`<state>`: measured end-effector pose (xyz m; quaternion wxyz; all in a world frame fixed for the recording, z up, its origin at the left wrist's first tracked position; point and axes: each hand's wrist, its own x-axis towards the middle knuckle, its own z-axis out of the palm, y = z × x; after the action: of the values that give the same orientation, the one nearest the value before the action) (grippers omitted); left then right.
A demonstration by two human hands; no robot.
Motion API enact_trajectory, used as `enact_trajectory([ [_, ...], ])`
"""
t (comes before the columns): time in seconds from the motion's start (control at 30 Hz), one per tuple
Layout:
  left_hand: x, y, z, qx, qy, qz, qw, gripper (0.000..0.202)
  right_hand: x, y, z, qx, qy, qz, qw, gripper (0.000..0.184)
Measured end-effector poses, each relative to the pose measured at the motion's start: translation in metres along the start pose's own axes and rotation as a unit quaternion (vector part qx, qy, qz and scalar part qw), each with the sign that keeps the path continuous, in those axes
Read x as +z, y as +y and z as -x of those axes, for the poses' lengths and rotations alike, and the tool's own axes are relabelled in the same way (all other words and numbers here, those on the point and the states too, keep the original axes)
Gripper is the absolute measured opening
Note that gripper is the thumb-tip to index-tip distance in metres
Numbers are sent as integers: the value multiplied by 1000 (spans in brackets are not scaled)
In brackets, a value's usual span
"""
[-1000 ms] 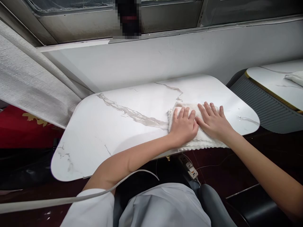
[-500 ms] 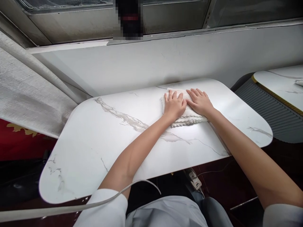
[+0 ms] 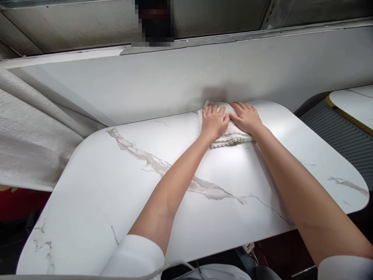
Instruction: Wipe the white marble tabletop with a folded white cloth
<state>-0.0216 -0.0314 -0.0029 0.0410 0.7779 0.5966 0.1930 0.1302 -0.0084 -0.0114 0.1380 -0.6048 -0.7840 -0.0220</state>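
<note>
A folded white cloth (image 3: 233, 134) with wavy edges lies near the far edge of the white marble-patterned table (image 3: 140, 202). My left hand (image 3: 215, 121) rests on its left part, palm down with fingers spread. On the right part my right hand (image 3: 246, 118) presses flat, its fingers stretched out toward the wall and its thumb pointing at the left hand. The two thumbs almost meet over the middle of the cloth. Layers of the fold show along its near side. What lies under the cloth is hidden.
Behind the table runs a white wall (image 3: 163, 85) below a window ledge. A light curtain (image 3: 32, 132) hangs at the left. To the right stands a second marble-patterned table (image 3: 355, 103) with a gold edge. A pale cable (image 3: 175, 264) crosses the bottom, and a white power strip (image 3: 249, 248) sits below the table.
Both hands have pushed the cloth away from me, up to the table's far edge. My view has leaned in, so the table fills more of the picture.
</note>
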Motion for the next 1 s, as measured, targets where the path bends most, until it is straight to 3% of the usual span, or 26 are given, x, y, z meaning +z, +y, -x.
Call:
enact_trajectory([
  [0.27, 4, -7, -21, -4, 16, 1, 1000, 41, 6, 2, -25, 20, -4, 15, 1000, 59],
  [0.4, 4, -7, -22, -10, 29, 1, 1000, 39, 8, 3, -28, 30, 31, 3, 999, 60],
  [0.7, 4, -12, -16, -4, 28, -8, 1000, 40, 8, -6, -22, 20, 41, 0, 999, 58],
  [1.0, -10, -31, 7, -11, 23, -7, 1000, 41, 17, -27, -13, -10, 54, -9, 998, 55],
])
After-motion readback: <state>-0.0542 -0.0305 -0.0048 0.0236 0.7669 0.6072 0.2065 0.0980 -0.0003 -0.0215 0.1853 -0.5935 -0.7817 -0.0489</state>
